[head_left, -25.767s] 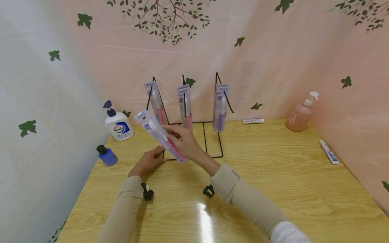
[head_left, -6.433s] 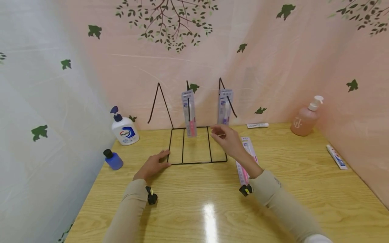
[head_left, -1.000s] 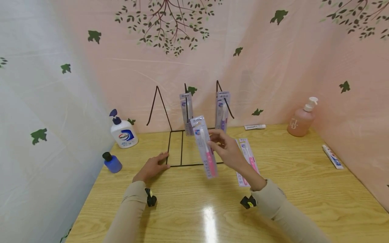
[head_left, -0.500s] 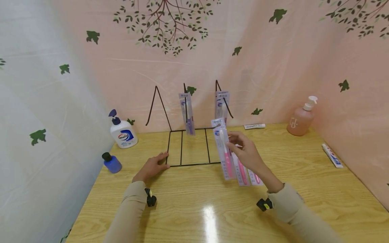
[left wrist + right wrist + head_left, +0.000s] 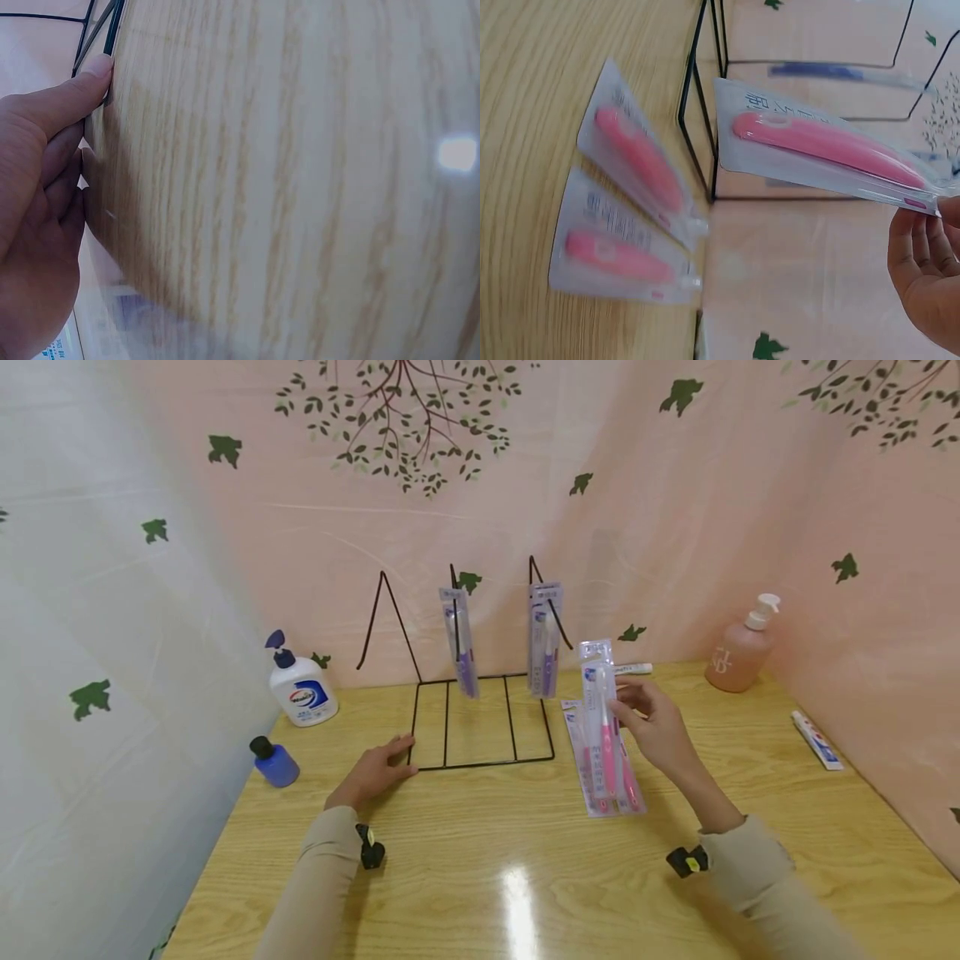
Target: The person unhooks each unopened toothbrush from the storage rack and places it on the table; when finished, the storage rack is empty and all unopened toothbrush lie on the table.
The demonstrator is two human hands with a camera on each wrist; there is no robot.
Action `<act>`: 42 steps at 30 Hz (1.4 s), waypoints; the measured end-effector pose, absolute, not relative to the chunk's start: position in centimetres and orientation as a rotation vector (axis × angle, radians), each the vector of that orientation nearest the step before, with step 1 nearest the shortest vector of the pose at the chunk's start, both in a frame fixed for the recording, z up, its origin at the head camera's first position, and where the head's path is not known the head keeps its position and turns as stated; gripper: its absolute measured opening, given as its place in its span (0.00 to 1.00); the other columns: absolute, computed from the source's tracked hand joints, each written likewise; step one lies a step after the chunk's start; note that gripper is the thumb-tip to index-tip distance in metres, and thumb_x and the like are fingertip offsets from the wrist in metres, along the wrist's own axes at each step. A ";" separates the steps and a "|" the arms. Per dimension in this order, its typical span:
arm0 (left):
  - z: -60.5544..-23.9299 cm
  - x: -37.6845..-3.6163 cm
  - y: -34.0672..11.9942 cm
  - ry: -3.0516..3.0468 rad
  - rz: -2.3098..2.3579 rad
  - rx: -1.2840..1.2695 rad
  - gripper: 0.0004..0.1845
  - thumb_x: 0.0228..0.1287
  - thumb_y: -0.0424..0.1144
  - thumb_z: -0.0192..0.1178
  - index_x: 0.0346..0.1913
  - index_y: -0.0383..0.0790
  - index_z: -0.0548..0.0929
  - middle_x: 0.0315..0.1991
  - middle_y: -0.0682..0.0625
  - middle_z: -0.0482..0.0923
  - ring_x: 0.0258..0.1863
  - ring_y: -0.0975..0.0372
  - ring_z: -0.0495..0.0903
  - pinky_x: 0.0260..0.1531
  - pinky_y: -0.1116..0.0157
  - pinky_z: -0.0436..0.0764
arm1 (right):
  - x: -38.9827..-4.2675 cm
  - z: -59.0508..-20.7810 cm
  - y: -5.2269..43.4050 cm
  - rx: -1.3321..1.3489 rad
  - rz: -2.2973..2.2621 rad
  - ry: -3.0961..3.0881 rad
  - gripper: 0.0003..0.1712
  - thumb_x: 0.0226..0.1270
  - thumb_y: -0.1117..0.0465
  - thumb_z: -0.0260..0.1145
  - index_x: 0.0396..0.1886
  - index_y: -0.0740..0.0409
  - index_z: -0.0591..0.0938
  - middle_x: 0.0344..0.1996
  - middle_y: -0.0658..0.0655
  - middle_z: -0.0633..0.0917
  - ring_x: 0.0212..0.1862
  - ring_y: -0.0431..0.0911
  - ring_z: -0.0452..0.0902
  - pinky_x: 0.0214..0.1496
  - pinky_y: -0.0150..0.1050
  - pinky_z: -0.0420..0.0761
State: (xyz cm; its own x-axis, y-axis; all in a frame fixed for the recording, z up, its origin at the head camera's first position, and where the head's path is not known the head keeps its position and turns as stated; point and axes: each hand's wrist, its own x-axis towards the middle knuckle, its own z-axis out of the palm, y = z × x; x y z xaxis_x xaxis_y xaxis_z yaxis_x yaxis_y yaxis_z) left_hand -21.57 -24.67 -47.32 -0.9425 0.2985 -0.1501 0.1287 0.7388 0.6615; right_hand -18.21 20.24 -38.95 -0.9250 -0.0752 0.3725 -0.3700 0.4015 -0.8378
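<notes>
My right hand (image 5: 654, 727) pinches the edge of a packaged toothbrush (image 5: 597, 727) with a pink handle, held upright right of the black wire display rack (image 5: 480, 765). Behind and below it, two more pink toothbrush packs (image 5: 626, 255) lie on the table, partly hidden in the head view. The left hand (image 5: 372, 775) rests at the rack's front left corner, thumb and fingertips touching the base wire. On the rack's middle hook hangs a purple toothbrush pack (image 5: 466, 672). More purple packs (image 5: 542, 681) hang from the right hook. The left hook (image 5: 371, 627) carries nothing.
At left stand a white pump bottle (image 5: 302, 693) and a small blue bottle (image 5: 276, 765). A white tube (image 5: 636, 668) lies behind the right hand. Farther right are a pink pump bottle (image 5: 738, 656) and a toothpaste tube (image 5: 817, 742). Patterned curtains enclose the wooden table (image 5: 450, 877).
Over the last second the right hand has carried the pink pack rightward from before the rack to above the two lying packs. Much earlier, pink packs hung on left and middle hooks. Left hand stays.
</notes>
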 end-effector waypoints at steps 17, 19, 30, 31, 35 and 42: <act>-47.1 -21.4 -24.7 2.713 0.972 0.352 0.35 0.66 0.46 0.60 0.73 0.46 0.60 0.75 0.46 0.54 0.75 0.49 0.49 0.71 0.44 0.51 | -20.3 -40.1 27.5 0.143 1.555 -2.541 0.28 0.74 0.54 0.55 0.67 0.64 0.66 0.48 0.62 0.75 0.39 0.32 0.76 0.40 0.28 0.83; -47.2 -21.5 -24.8 2.714 0.968 0.353 0.35 0.67 0.46 0.59 0.74 0.46 0.60 0.75 0.46 0.53 0.75 0.48 0.49 0.71 0.44 0.51 | -20.6 -40.4 27.8 0.130 1.570 -2.566 0.27 0.74 0.56 0.54 0.66 0.66 0.66 0.48 0.64 0.74 0.39 0.31 0.75 0.39 0.28 0.83; -47.2 -21.5 -24.7 2.707 0.984 0.354 0.34 0.67 0.46 0.59 0.73 0.46 0.61 0.75 0.46 0.54 0.75 0.48 0.49 0.71 0.44 0.51 | -22.3 -43.5 29.0 0.050 1.690 -2.703 0.26 0.75 0.62 0.52 0.66 0.71 0.63 0.51 0.71 0.74 0.36 0.34 0.77 0.41 0.37 0.85; -47.2 -21.5 -24.7 2.708 0.985 0.352 0.35 0.66 0.46 0.60 0.73 0.46 0.61 0.75 0.46 0.54 0.75 0.48 0.49 0.71 0.44 0.51 | -22.5 -43.8 29.0 0.042 1.711 -2.704 0.26 0.74 0.63 0.52 0.66 0.72 0.63 0.50 0.71 0.74 0.35 0.34 0.78 0.40 0.36 0.85; -47.3 -21.5 -24.7 2.706 0.994 0.342 0.35 0.66 0.46 0.60 0.73 0.46 0.61 0.75 0.46 0.54 0.75 0.48 0.49 0.71 0.45 0.51 | -23.0 -44.8 29.2 0.003 1.790 -2.725 0.26 0.73 0.64 0.53 0.65 0.74 0.63 0.46 0.67 0.76 0.35 0.35 0.79 0.39 0.35 0.84; -47.3 -21.6 -24.8 2.704 0.997 0.333 0.35 0.66 0.46 0.60 0.73 0.47 0.61 0.75 0.47 0.53 0.75 0.49 0.49 0.71 0.45 0.50 | -23.8 -45.7 29.2 -0.058 1.760 -2.872 0.29 0.74 0.60 0.53 0.67 0.74 0.61 0.55 0.72 0.72 0.42 0.44 0.79 0.44 0.36 0.83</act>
State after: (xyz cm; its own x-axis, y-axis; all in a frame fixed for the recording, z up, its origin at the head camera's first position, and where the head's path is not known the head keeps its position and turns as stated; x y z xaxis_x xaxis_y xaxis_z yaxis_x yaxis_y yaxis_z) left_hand -21.55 -24.77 -47.28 -0.9453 0.2925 -0.1442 0.1288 0.7413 0.6587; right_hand -23.78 29.21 -45.69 -0.9737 -0.0885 -0.2099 0.1469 0.4605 -0.8754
